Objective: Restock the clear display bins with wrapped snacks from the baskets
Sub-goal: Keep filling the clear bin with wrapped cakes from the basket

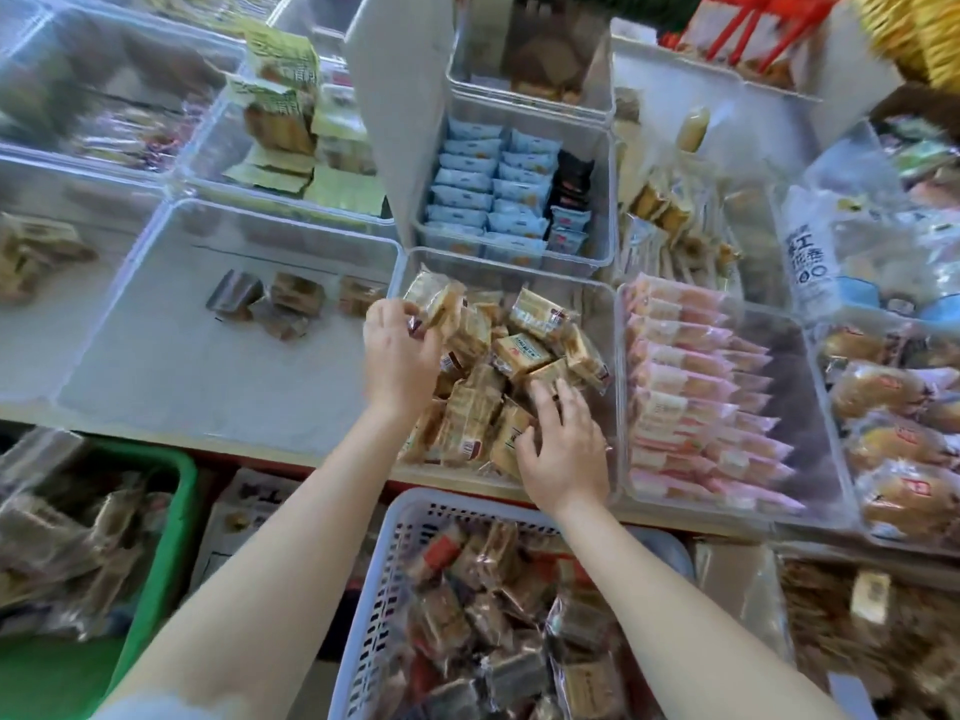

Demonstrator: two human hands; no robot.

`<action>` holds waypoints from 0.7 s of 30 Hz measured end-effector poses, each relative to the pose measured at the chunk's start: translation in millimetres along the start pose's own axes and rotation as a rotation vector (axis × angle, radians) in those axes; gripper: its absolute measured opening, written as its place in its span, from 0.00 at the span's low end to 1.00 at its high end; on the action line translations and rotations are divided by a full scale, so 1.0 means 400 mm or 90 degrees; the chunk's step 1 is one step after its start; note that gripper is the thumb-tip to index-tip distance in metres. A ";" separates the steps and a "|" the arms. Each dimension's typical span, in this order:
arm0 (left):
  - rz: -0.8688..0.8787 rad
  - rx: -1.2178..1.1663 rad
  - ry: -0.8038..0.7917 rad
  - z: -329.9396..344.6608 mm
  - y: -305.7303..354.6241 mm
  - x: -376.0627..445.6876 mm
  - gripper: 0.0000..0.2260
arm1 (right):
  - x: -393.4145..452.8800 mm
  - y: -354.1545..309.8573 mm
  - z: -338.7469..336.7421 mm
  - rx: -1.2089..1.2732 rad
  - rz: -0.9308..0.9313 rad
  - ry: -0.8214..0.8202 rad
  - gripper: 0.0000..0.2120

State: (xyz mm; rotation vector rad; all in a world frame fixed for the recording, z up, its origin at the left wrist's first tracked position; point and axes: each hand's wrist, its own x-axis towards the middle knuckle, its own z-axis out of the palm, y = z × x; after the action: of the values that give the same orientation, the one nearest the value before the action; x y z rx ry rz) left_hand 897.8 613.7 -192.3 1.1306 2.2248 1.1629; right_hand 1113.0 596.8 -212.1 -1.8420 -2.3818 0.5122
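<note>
1. Hands over the middle bin: both of mine reach across the counter edge into one clear bin heaped with tan wrapped snacks.
2. My left hand pinches one snack between thumb and fingers, lifted at the bin's far left corner, just above the heap.
3. My right hand lies palm down on the near right of the heap, fingers spread and nearly straight, touching the wrappers; it grips nothing that I can see.
4. Directly below my forearms stands a white slotted basket, packed with darker wrapped snacks. Its far rim sits just under the counter edge, near the middle bin.
5. To my left a green basket holds more blurred packets.
6. Left of the middle bin, a wide clear bin holds only a few brown packets near its far wall.
7. Right of it, another bin carries pink packets laid in overlapping rows along its left side.
8. Behind the middle bin, a smaller bin is filled with pale blue packets in neat rows, with a few dark ones at its right.
9. Green-labelled packs stand in a bin further back on the left.
</note>
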 end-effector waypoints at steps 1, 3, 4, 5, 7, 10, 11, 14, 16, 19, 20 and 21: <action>0.013 0.052 -0.051 0.019 -0.010 0.022 0.14 | 0.001 0.000 0.001 -0.004 -0.001 0.003 0.28; 0.045 0.178 -0.166 0.043 -0.022 0.037 0.25 | 0.004 0.000 0.004 -0.014 -0.005 0.007 0.27; 0.054 0.213 -0.208 0.050 -0.024 0.037 0.29 | 0.005 0.000 0.005 -0.020 -0.006 0.006 0.27; 0.053 0.224 -0.230 0.051 -0.025 0.032 0.31 | 0.005 0.000 0.006 -0.025 -0.006 0.006 0.27; 0.045 0.215 -0.236 0.044 -0.027 0.011 0.34 | 0.006 0.000 0.006 -0.028 -0.010 0.012 0.28; 0.068 0.191 -0.212 0.021 -0.008 -0.051 0.32 | 0.008 -0.001 0.004 -0.033 -0.009 0.004 0.28; 0.080 0.173 -0.206 0.015 0.003 -0.083 0.30 | 0.010 -0.004 0.002 -0.034 -0.009 -0.005 0.28; 0.144 0.110 -0.183 -0.007 0.030 -0.213 0.20 | 0.007 -0.008 -0.008 0.004 -0.013 -0.037 0.28; 0.189 0.084 -0.174 -0.021 0.038 -0.303 0.12 | -0.011 -0.005 -0.025 0.028 -0.017 -0.032 0.26; 0.183 0.098 -0.228 -0.026 0.058 -0.411 0.09 | -0.107 0.021 -0.073 0.121 -0.070 0.098 0.18; 0.175 0.119 -0.276 -0.016 0.072 -0.440 0.10 | -0.161 0.044 -0.087 0.170 -0.089 0.153 0.14; 0.175 0.143 -0.330 -0.001 0.089 -0.470 0.11 | -0.221 0.074 -0.099 0.212 -0.092 0.186 0.11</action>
State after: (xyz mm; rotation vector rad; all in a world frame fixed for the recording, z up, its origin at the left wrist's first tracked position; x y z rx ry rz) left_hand 1027.5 475.3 -168.3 1.6504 1.8625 0.6153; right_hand 1174.9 527.1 -172.2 -1.4787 -2.0714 0.5431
